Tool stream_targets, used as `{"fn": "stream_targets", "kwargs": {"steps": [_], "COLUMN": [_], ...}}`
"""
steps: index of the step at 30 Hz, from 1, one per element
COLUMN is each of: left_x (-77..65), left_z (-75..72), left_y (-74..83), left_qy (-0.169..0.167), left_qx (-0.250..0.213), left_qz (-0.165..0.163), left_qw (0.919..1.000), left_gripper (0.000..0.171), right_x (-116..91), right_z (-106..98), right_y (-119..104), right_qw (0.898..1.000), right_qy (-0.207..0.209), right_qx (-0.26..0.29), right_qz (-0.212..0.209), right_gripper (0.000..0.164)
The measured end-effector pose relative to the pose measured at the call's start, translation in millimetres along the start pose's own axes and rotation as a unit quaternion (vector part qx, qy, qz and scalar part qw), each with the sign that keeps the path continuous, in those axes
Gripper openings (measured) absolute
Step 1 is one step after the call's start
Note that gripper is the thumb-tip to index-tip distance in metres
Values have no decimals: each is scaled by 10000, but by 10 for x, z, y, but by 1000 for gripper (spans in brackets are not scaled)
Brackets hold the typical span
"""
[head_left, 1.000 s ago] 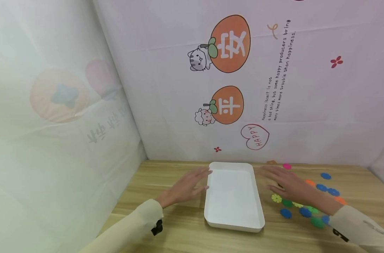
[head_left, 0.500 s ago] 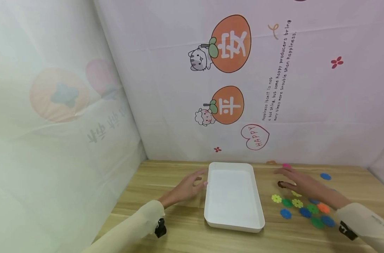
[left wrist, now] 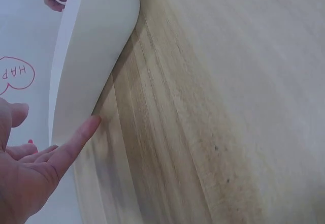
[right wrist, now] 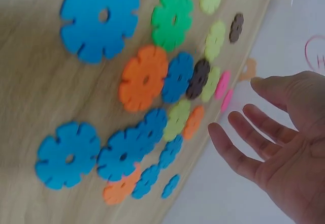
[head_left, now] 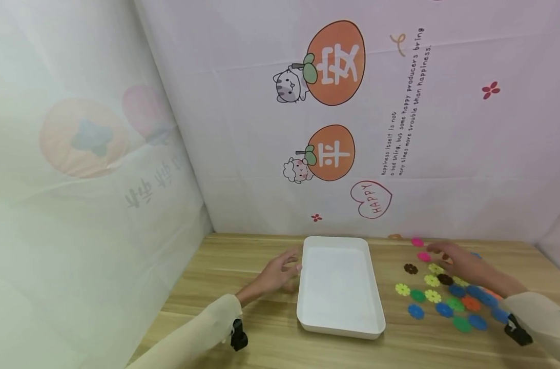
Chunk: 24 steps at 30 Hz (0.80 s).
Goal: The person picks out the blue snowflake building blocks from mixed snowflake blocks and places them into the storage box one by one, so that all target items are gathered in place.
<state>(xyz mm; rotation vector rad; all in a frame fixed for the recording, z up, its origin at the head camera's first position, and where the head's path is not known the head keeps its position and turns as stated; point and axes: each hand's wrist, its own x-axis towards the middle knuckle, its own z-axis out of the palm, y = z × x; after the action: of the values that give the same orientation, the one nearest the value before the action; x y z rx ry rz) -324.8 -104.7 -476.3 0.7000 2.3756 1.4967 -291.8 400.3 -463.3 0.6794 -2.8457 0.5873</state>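
Observation:
A white rectangular tray (head_left: 339, 289) lies on the wooden table, and its inside is bare. My left hand (head_left: 277, 272) is at the tray's left side, fingers loosely spread. In the left wrist view one fingertip of that hand (left wrist: 38, 176) comes right up to the lower edge of the tray's outer wall (left wrist: 94, 46). Over on the right, my right hand (head_left: 466, 264) hovers above scattered flower-shaped notched plastic discs (head_left: 432, 296). Its fingers are relaxed and apart in the right wrist view, with nothing between them. Some discs are hidden under this hand and wrist.
Blue (right wrist: 99, 21), green (right wrist: 171, 20), orange (right wrist: 143, 79), yellow, brown and pink discs lie spread to the right of the tray, some overlapping. A printed white cloth wall (head_left: 243, 154) rises behind the table (head_left: 243, 251), and another stands at the left.
My right hand has moved right, from beside the tray to over the discs, uncovering several of them. The left hand stays at the tray's left side, drawn back slightly. The tray has not moved.

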Motion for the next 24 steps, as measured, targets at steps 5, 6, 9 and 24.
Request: {"fn": "stream_targets", "kwargs": {"steps": [5,6,9,24], "left_x": [15,17,24,50], "left_z": [13,11,13,84], "left_y": [-15,-17,-25,-61], "left_qy": [4,-4,-48,-211], "left_qx": [-607,-699,-864,-1420], "left_qz": [-240,-274,-368,-680], "left_qw": [9979,9972,9956,9873], "left_gripper": [65,66,66,70], "right_x": [-43,-47,-43,-118], "right_z": [-94,-108,-142,-211], "right_y": [158,199,347,930], "right_qw": [9992,9990,9981,9892], "right_qy": [19,21,0,-181], "right_qx": [12,42,43,-135], "right_qz": [389,447,621,1449], "right_gripper": [34,34,32,30]}}
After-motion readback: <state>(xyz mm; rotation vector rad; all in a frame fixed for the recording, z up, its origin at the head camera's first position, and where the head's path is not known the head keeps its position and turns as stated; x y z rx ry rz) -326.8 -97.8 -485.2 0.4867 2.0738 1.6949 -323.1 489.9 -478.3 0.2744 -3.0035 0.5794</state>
